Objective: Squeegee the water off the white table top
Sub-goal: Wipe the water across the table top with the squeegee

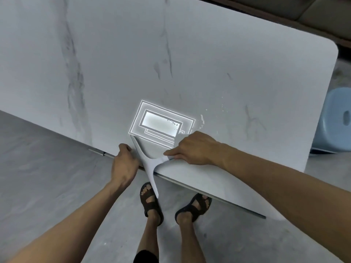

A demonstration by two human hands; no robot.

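The white marble-veined table top (pixel 190 54) fills most of the view. Water drops (pixel 202 119) lie to the right of a bright lamp reflection (pixel 159 122) near the front edge. A white squeegee (pixel 150 164) lies at that edge, head on the table and handle sticking out over the floor. My right hand (pixel 193 148) holds the right arm of the squeegee's head, fingers curled over it. My left hand (pixel 124 162) grips the table's front edge just left of the squeegee, thumb on top and fingers hidden below.
A light blue plastic stool (pixel 334 120) stands past the table's right end. Grey floor (pixel 47 177) lies in front of the table, with my feet in dark sandals (pixel 152 202) under the front edge. A dark sofa edge (pixel 313 14) shows at the top right.
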